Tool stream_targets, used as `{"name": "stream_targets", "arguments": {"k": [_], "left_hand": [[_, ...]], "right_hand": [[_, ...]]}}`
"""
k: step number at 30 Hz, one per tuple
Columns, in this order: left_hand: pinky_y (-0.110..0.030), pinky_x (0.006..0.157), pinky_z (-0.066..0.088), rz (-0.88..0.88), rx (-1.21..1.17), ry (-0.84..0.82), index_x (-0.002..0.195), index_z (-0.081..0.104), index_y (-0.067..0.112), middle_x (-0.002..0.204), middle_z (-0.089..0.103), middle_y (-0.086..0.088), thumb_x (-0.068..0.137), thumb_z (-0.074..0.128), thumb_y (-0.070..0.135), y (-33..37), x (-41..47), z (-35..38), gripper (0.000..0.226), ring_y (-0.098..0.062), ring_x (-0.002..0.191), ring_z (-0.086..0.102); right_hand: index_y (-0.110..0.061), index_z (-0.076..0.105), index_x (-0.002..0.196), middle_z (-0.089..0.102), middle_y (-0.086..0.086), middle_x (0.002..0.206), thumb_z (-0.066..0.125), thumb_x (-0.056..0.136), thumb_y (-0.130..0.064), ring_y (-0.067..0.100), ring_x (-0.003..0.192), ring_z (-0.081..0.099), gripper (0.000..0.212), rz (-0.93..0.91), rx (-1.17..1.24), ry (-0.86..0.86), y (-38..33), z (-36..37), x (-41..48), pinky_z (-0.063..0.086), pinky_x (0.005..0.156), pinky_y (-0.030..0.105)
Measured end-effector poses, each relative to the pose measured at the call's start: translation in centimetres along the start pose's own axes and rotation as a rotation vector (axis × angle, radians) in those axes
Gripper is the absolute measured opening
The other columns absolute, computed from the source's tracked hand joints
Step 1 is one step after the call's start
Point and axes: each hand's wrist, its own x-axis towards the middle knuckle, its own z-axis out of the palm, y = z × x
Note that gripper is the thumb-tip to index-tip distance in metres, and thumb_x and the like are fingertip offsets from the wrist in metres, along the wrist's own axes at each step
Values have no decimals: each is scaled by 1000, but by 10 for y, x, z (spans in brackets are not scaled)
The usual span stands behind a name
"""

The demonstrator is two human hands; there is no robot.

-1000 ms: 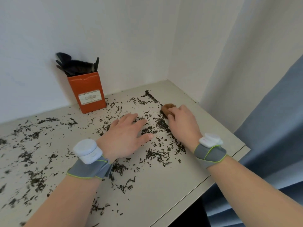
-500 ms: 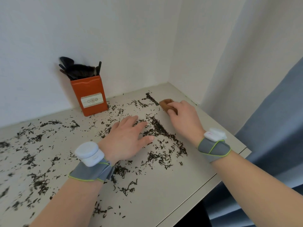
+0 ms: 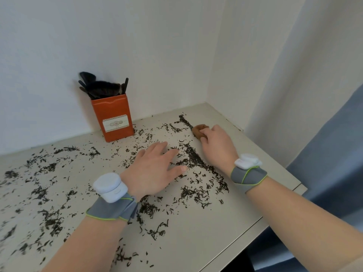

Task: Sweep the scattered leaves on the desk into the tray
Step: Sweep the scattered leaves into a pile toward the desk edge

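Now the right hand (image 3: 218,146) curls its fingers round a small brown block (image 3: 198,130) at the far end of a ridge of leaves (image 3: 196,160), which runs toward the person, just left of that hand. The left hand (image 3: 151,171) lies flat, fingers straight, on the worktop (image 3: 196,232). No tray shows.

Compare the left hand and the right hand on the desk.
The left hand lies flat with fingers straight; the right hand has fingers curled. The left hand holds nothing; the right hand grips a small brown object. The left hand sits nearer the person, the right hand farther back toward the corner. Both are palm down over the leaves and wear grey wrist straps.
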Motion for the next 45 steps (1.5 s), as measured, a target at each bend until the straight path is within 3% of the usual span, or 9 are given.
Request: {"name": "stream_targets", "arguments": {"k": [9,14,19,23,35,41,45], "left_hand": [[-55,127,8,-20,-17,-26,162,19,37,173,6,-4,96,24,77,-2,-2,-3,78,-24,159,-1],[-55,127,7,-19,-15,-46,163,18,36,173,6,-4,96,23,77,-4,-2,-3,78,-24,159,0],[-54,127,6,-20,-17,-51,163,19,35,173,6,-4,97,23,76,-5,-4,-5,78,-24,159,1],[-54,127,7,-25,-20,-52,163,20,35,173,6,-4,98,24,76,-4,-4,-5,77,-25,159,1],[-56,126,10,-45,-43,-37,161,25,35,171,13,-5,97,27,75,-14,-4,-9,75,-25,158,5],[-55,126,11,-69,-54,-34,160,26,34,172,12,-4,98,26,75,-22,-7,-14,75,-25,158,5],[-55,126,8,-75,-62,-45,161,25,34,172,11,-4,98,25,75,-24,-8,-14,75,-24,158,3]], "right_hand": [[-22,61,138,50,2,106,48,105,-26,23,100,51,36,-95,76,-25,-24,2,-23,40,80,33],[-32,67,128,54,-2,98,50,102,-27,17,88,52,31,-79,189,-53,-11,-13,-6,35,74,33],[-27,67,131,63,10,105,52,99,-21,32,99,60,36,23,134,20,18,-24,30,41,78,33],[-22,64,136,63,19,116,50,98,-14,40,109,58,41,76,43,-18,28,-16,48,42,85,37],[-22,61,140,53,8,110,46,105,-20,29,101,49,39,-200,24,-3,-30,23,17,47,82,41],[-29,60,141,52,2,106,44,105,-23,21,96,50,40,-207,142,-77,-31,12,20,38,79,34],[-28,65,133,61,11,103,46,100,-19,29,90,57,39,-112,128,-21,-12,0,60,39,75,34]]}}
